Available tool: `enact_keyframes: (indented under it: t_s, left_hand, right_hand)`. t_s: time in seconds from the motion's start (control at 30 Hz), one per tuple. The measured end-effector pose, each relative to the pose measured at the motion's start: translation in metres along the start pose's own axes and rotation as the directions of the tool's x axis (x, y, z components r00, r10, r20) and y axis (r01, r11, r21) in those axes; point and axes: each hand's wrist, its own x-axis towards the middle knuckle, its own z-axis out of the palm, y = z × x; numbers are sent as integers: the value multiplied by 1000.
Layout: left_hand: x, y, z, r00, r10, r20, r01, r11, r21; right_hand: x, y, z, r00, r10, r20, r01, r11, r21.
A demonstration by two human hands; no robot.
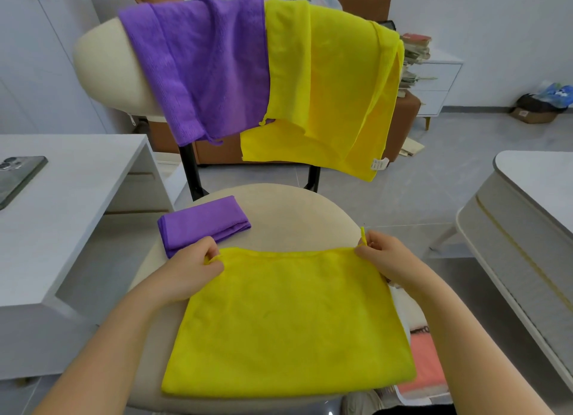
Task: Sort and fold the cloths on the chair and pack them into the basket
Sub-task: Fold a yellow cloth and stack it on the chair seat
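Left hand [193,267] and right hand [383,258] each pinch a far corner of the yellow cloth [288,321] on the chair seat [288,216]; fingertips seem tucked behind the hem.

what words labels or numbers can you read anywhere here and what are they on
No text here can be read.
White tag on the hanging yellow cloth: print too small.
Stacked books behind the chair: blurred.
Cardboard box on the floor: mark too small.
Pink sheet below the chair: dark lettering blurred.
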Motion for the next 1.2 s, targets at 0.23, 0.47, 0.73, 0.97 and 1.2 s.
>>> enact_keyframes:
  t_s: [0.23, 0.47, 0.73, 0.97, 1.2]
  left_hand:
    - [1, -7, -2, 980, -12, -199, -7, 996, -94]
    - [0, -4, -5, 936, -24, -351, -68, 966, -249]
    - [1, 0, -5, 890, -129, -438, -88, 893, -442]
    - [0, -5, -9, 978, -80, -192, -25, 872, -490]
    - [-5, -3, -16, 973, -90, -212, -37, 847, -530]
  right_hand:
    - [-1, -1, -2, 985, 2, -175, 29, 984, 174]
    - [-4, 6, -5, 958, -35, -286, 76, 988, 133]
    - [-4, 8, -5, 941, -65, -331, 138, 970, 202]
    - [-7, 5, -6, 935, -95, -342, 170, 966, 195]
    - [-5, 7, -8, 932, -85, -352, 187, 946, 266]
